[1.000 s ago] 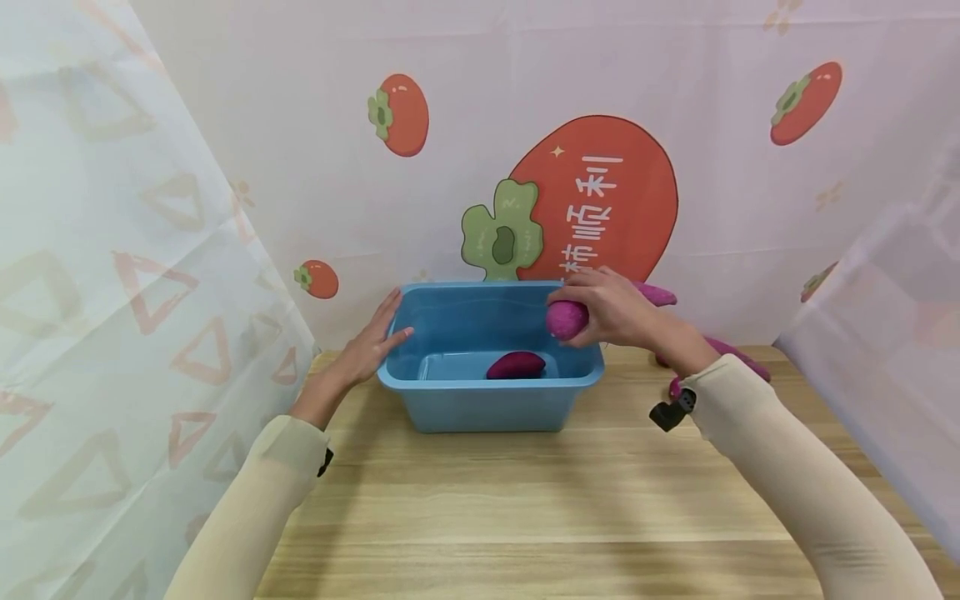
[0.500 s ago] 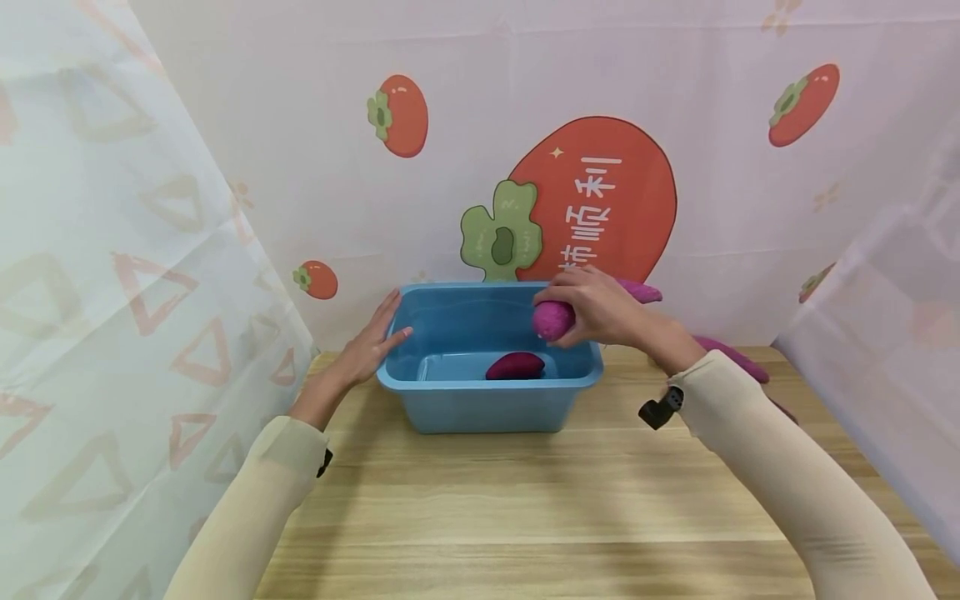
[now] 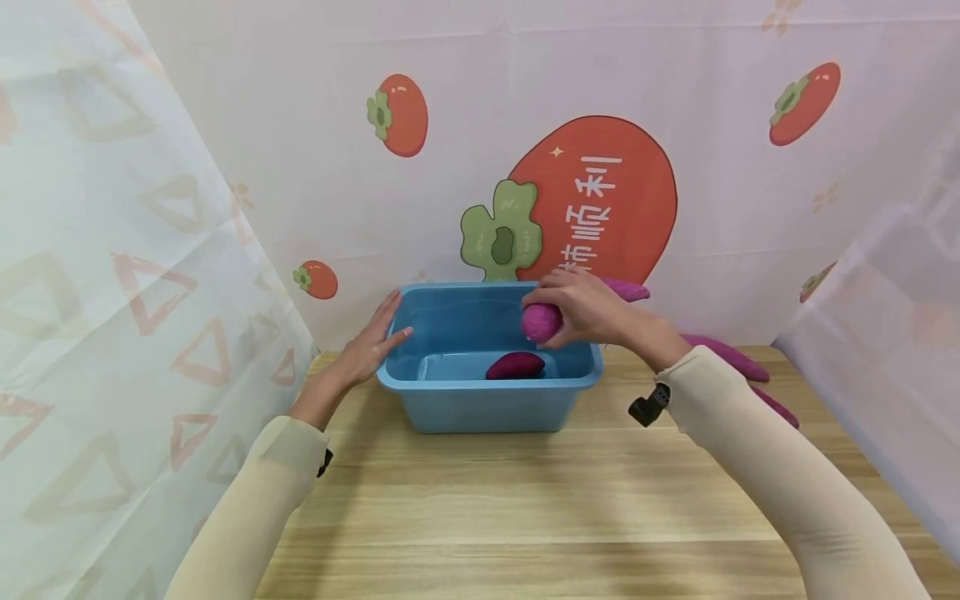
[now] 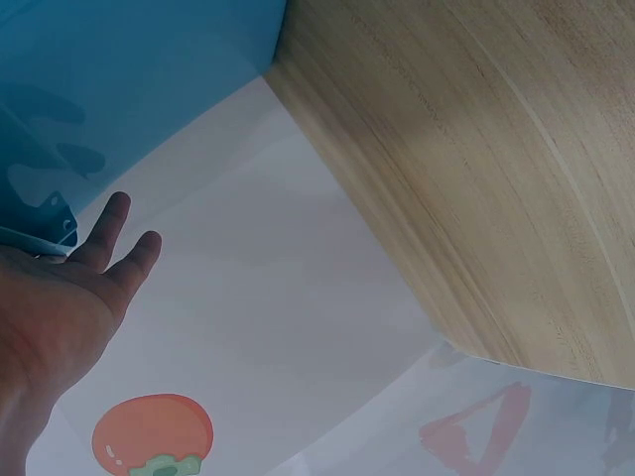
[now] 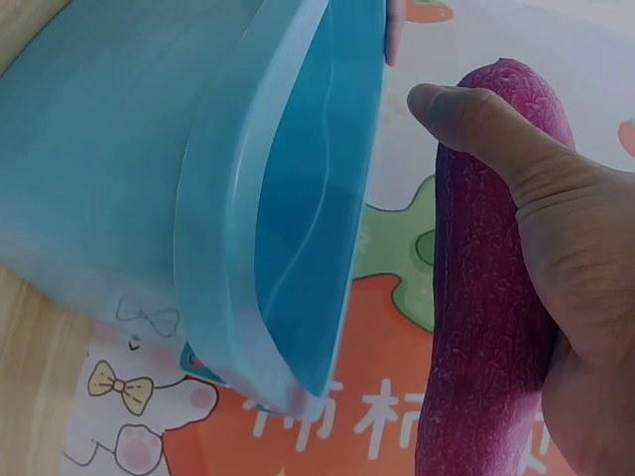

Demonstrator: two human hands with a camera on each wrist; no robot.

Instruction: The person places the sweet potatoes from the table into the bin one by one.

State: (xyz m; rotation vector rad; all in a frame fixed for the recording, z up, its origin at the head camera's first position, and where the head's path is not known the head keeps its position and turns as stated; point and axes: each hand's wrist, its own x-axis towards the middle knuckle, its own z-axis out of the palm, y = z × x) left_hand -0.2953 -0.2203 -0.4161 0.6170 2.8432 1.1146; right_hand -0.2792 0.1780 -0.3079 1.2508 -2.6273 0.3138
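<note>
A long purple sweet potato point(image 5: 491, 268) is gripped in my right hand point(image 3: 581, 307), thumb along its near side. In the head view its round end shows over the right half of a blue plastic basin point(image 3: 480, 408). Inside the basin, on its floor, lies a darker, smaller sweet potato point(image 3: 516, 365). My left hand point(image 3: 363, 348) rests at the basin's left rim, fingers extended and thumb apart. The left wrist view shows part of that hand point(image 4: 60, 317) against the basin's blue wall point(image 4: 149, 69).
More purple sweet potatoes point(image 3: 731, 358) lie on the wooden table point(image 3: 480, 517) right of the basin, partly behind my right forearm. Patterned white sheets point(image 3: 300, 125) stand behind and on both sides, close to the basin's far side.
My right hand has moved left with the sweet potato, further over the basin. The left hand, the basin and the sweet potato inside it have stayed put.
</note>
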